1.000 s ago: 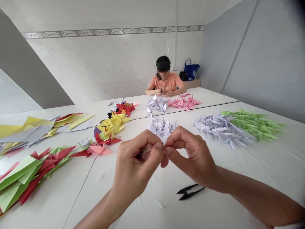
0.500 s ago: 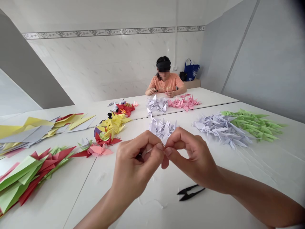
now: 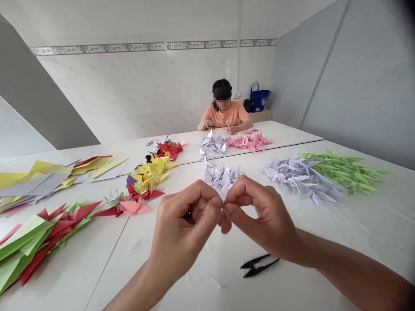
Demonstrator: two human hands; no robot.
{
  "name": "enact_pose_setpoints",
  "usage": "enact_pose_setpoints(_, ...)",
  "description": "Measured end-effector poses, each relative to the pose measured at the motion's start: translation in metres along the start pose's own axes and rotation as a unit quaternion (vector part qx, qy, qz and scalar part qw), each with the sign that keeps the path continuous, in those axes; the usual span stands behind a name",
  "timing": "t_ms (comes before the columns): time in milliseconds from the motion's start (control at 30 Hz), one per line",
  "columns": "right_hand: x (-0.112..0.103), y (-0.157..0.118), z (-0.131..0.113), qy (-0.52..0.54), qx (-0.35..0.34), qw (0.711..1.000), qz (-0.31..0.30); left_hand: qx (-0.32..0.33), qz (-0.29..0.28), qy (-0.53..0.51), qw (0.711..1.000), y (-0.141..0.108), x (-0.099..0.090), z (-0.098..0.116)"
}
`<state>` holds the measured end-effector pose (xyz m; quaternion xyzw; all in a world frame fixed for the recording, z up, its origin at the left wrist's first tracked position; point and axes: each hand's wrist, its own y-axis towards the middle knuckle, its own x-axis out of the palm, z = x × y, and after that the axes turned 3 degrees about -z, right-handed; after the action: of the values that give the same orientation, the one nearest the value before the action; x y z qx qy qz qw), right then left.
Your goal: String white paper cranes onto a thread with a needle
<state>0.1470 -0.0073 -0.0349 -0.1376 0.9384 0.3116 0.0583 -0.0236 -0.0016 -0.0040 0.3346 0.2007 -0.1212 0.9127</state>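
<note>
My left hand [image 3: 184, 229] is closed in a pinch, and a bit of white thread [image 3: 203, 206] shows between its fingers. Its fingertips meet those of my right hand [image 3: 262, 216], which also pinches something too small to make out. Both hands hover over the table, in front of a pile of white folded paper cranes [image 3: 222, 173]. Below them, a loose length of white thread [image 3: 207, 277] curls on the tabletop. Black thread snips [image 3: 259, 265] lie just under my right hand, apart from it.
Green and white cranes [image 3: 301, 175] with trailing threads lie at right. Yellow cranes [image 3: 155, 170], red and pink ones [image 3: 134, 205], and folded paper stacks [image 3: 39, 242] fill the left. Across the table [image 3: 110, 255] a person [image 3: 225, 113] sits behind white and pink cranes [image 3: 251, 141].
My hands keep their pinched, fingertip-to-fingertip pose with only tiny finger shifts. The whole view has tilted slightly, so things on the table sit a little lower.
</note>
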Motion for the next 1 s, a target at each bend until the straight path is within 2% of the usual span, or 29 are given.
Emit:
enact_pose_setpoints(233, -0.0011, 0.0011, -0.0004, -0.006, 0.014, 1.0, 0.004, 0.021, -0.002, 0.037, 0.999, 0.0012, -0.0009, -0.0019)
enact_pose_setpoints(433, -0.0005, 0.0015, 0.0011, -0.007, 0.013, 1.0, 0.009, 0.002, -0.017, 0.011, 1.0, -0.002, -0.0017, -0.0032)
enact_pose_setpoints(667, -0.0009, 0.001, 0.0005, -0.003, 0.014, 1.0, 0.008, -0.013, -0.002, -0.001, 1.0, -0.003, -0.0021, -0.0062)
enact_pose_setpoints(1000, 0.0006, 0.0007, 0.0019, -0.005, 0.036, 0.999, 0.008, -0.028, -0.013, -0.044, 0.999, -0.0005, -0.0006, -0.0062)
